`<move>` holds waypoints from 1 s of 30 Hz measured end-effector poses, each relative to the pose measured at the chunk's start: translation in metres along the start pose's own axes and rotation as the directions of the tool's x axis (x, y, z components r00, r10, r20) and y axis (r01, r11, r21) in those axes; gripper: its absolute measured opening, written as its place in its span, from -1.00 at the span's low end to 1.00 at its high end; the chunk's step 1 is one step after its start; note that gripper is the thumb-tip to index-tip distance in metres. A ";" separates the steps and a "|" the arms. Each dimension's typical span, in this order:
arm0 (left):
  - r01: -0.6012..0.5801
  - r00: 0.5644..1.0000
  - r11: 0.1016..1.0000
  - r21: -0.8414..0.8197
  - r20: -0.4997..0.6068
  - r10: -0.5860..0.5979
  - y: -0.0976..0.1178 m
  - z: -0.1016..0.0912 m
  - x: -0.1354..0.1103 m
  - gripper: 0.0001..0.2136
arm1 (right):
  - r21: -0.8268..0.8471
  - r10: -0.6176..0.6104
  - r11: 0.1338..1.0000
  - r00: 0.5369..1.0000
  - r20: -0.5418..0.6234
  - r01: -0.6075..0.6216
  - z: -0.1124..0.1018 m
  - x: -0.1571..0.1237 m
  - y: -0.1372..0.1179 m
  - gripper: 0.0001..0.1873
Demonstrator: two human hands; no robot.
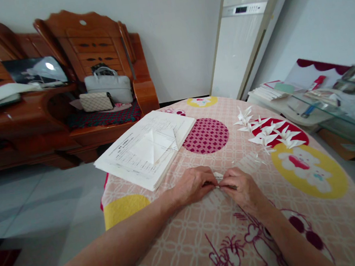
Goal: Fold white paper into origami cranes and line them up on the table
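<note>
Both my hands meet at the middle of the round table (334,217), which wears a pink patterned cloth. My left hand (193,185) and my right hand (239,188) pinch a small folded piece of white paper (218,176) between their fingertips, low against the cloth. Most of the paper is hidden by my fingers. Beyond my left hand lies a stack of printed sheets (125,156) with a folded white paper (153,147) on top. Several finished white paper cranes (269,133) stand beyond my right hand.
A carved wooden bench (90,40) with a grey handbag (108,86) and a quilted purse (96,101) stands behind the table at the left. A tall white air conditioner (241,44) fills the corner. A glass-topped shelf (337,102) with papers runs along the right.
</note>
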State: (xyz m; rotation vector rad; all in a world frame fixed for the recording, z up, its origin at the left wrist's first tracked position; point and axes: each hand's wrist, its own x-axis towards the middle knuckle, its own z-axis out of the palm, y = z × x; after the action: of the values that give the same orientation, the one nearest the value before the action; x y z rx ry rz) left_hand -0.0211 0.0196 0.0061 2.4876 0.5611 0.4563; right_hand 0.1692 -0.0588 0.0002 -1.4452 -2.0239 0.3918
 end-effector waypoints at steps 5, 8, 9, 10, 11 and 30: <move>-0.005 1.000 1.000 0.019 0.008 0.004 0.000 0.000 0.000 -0.87 | -0.012 -0.022 1.000 1.000 0.013 0.022 0.000 0.000 -0.001 -0.82; 0.048 0.999 0.999 -0.020 -0.023 -0.048 0.001 0.000 0.001 -0.89 | 0.030 0.020 0.999 1.000 0.002 -0.020 0.001 0.001 0.000 -0.81; 0.071 0.997 0.997 -0.034 -0.035 -0.072 0.001 0.001 0.001 -0.89 | 0.040 0.033 0.999 0.999 -0.006 -0.032 0.002 0.001 0.001 -0.81; 0.096 0.994 0.994 -0.047 -0.045 -0.098 0.002 0.001 0.002 -0.89 | 0.044 0.043 0.998 0.999 -0.014 -0.042 0.003 0.001 0.001 -0.81; 0.125 0.990 0.990 -0.058 -0.056 -0.128 0.002 0.002 0.002 -0.89 | 0.039 0.051 0.998 0.998 -0.022 -0.050 0.004 0.002 0.002 -0.80; 0.366 0.919 0.929 -0.048 -0.140 -0.369 0.003 0.010 0.012 -0.91 | -0.130 0.175 0.974 0.982 -0.068 -0.183 0.010 0.010 0.000 -0.80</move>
State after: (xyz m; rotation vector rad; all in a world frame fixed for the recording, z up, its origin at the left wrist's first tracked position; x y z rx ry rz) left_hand -0.0060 0.0193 0.0023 2.2661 1.0543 0.4924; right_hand 0.1608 -0.0482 -0.0047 -1.7106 -1.9137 0.2884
